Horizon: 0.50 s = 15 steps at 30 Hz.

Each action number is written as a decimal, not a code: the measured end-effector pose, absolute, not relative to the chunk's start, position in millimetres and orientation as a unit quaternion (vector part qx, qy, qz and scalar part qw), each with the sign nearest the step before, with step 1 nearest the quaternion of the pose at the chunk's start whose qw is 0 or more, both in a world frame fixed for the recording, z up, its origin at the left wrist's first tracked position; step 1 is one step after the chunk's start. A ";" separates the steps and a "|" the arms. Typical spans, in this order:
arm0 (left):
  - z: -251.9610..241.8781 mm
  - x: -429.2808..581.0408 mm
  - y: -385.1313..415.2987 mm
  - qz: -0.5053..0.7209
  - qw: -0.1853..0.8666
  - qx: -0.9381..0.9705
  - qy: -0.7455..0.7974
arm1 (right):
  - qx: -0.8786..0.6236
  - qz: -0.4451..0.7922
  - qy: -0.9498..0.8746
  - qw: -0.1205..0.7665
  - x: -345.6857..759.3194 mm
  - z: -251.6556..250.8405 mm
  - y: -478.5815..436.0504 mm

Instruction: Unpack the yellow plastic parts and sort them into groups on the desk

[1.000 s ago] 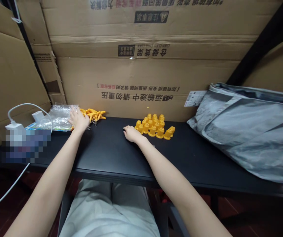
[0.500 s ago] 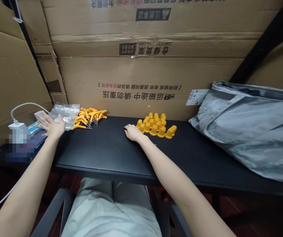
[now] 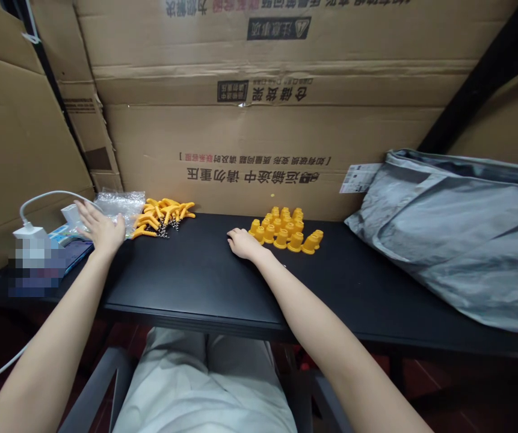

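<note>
My left hand (image 3: 104, 230) is open above the table's left side, its fingers spread and pointing up and left. It is close to a clear plastic bag (image 3: 126, 203) and a pile of orange-handled corkscrews (image 3: 166, 210) with metal spirals. Whether it touches the bag, I cannot tell. On the tabletop, my right hand (image 3: 243, 244) rests with its fingers curled in and nothing visible in them. Right beside it stand several yellow bell-shaped caps (image 3: 281, 236) in a tight group.
A white charger (image 3: 30, 236) with a cable and a dark phone-like slab (image 3: 78, 252) lie at the left. A large grey fabric bag (image 3: 457, 234) takes up the right side. Cardboard (image 3: 259, 132) walls the back of the black table (image 3: 186, 276).
My left hand has moved slightly right and down, nearer the corkscrews, and has turned a little with its fingers still spread. My right hand stays where it was.
</note>
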<state>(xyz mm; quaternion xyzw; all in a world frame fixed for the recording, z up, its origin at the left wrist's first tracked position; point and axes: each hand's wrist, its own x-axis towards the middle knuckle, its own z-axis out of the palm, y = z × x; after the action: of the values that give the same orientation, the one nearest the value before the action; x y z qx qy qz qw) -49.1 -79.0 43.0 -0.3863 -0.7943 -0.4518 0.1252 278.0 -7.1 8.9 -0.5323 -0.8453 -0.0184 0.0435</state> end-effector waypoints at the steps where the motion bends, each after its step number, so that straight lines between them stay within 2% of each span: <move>1: 46.6 -43.7 -77.3 -0.453 0.134 -0.397 -0.787 | -0.532 -0.018 -0.846 0.044 278.2 8.9 -7.2; 8: 66.1 -15.0 -61.2 -0.525 0.092 -0.331 -0.779 | -0.531 -0.020 -0.846 0.041 278.8 8.8 -6.6; 13: 58.4 -7.2 -43.3 -0.465 0.150 -0.485 -0.726 | -0.530 -0.018 -0.847 0.044 278.4 8.3 -5.5; 15: 52.3 -4.0 -30.2 -0.423 0.123 -0.548 -0.711 | -0.530 -0.019 -0.847 0.047 278.6 7.4 -4.8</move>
<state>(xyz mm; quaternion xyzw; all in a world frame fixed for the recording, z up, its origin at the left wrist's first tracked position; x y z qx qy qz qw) -4.0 -30.2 52.3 -0.5478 -0.7112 -0.4229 0.1233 278.6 -4.8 7.4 -0.5298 -0.8466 -0.0189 0.0473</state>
